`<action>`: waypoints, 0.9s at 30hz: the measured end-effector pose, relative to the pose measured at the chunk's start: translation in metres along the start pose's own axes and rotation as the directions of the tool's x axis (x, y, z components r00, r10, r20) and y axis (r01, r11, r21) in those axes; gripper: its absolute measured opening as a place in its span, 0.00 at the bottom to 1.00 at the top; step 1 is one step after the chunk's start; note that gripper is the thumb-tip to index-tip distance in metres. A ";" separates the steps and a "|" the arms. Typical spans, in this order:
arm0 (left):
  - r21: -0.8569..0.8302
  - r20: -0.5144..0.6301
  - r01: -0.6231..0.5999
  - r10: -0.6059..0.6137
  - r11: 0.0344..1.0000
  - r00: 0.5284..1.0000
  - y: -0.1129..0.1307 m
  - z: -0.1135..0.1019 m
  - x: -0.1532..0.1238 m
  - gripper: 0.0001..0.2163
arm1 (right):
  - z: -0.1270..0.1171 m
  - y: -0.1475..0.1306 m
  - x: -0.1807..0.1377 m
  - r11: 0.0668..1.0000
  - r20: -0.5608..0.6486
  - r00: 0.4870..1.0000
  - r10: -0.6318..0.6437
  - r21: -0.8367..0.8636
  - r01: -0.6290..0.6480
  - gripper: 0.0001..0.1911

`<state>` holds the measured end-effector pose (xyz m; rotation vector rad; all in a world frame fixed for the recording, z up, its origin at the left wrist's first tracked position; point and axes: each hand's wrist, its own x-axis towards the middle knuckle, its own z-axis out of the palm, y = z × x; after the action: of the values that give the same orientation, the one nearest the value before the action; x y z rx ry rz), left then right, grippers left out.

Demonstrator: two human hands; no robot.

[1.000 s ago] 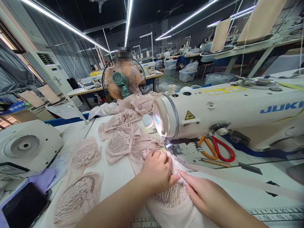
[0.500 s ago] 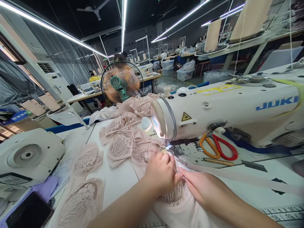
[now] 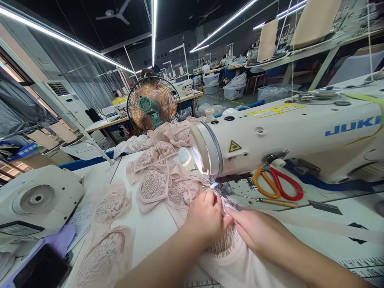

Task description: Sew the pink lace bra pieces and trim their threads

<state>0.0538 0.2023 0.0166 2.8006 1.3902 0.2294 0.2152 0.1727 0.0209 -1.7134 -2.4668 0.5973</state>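
My left hand [image 3: 207,216] is curled with fingers closed on a pink lace piece [image 3: 223,250] just in front of the needle area [image 3: 216,187] of a white JUKI sewing machine [image 3: 288,132]. My right hand [image 3: 255,232] lies on the same piece, fingers pressed together and pointing at the presser foot. The two hands touch at the fingertips. A pale elastic strip [image 3: 315,228] runs right from the foot across the table.
More pink lace pieces [image 3: 156,180] are heaped behind the needle, and others [image 3: 105,256] lie at the left. Orange and red scissors [image 3: 277,188] rest under the machine arm. A dark phone [image 3: 42,272] and a second white machine [image 3: 39,200] are at far left. A fan [image 3: 153,105] stands behind.
Both hands have slid forward toward the presser foot with the lace piece, and the fingertips have closed together. The view has tilted slightly upward.
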 end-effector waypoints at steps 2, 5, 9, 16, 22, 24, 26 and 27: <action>0.007 0.007 -0.003 0.003 1.000 1.000 0.000 0.000 0.000 0.20 | 0.000 0.000 0.002 1.000 0.001 1.000 0.001 -0.009 -0.001 0.22; 0.021 0.009 -0.011 0.010 1.000 1.000 0.000 0.000 0.001 0.19 | -0.001 -0.001 0.005 1.000 0.006 1.000 0.002 -0.021 -0.002 0.21; 0.009 0.009 -0.010 0.010 1.000 1.000 -0.001 0.000 0.001 0.19 | -0.004 -0.003 0.007 0.999 0.022 0.999 0.024 -0.044 -0.023 0.20; -0.022 0.009 -0.004 0.005 1.000 1.000 -0.004 -0.003 0.003 0.22 | -0.012 -0.007 0.007 0.995 0.055 0.995 0.083 -0.061 -0.079 0.22; -0.015 0.001 -0.012 0.012 1.000 1.000 -0.008 -0.002 0.004 0.25 | -0.015 -0.011 0.008 0.992 0.070 0.991 0.113 -0.065 -0.109 0.21; -0.015 -0.002 -0.005 0.005 1.000 1.000 -0.010 -0.001 0.004 0.25 | -0.014 -0.010 0.008 0.992 0.063 0.991 0.116 -0.065 -0.112 0.21; -0.016 -0.009 0.000 0.000 1.000 1.000 -0.012 -0.002 0.004 0.24 | -0.012 -0.009 0.008 0.992 0.052 0.992 0.116 -0.061 -0.113 0.21; -0.014 -0.013 0.001 -0.001 1.000 1.000 -0.013 -0.003 0.003 0.23 | -0.012 -0.008 0.008 0.992 0.044 0.992 0.117 -0.059 -0.115 0.21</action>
<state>0.0449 0.2130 0.0188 2.7922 1.3872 0.2574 0.2084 0.1809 0.0334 -1.8965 -2.4513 0.5912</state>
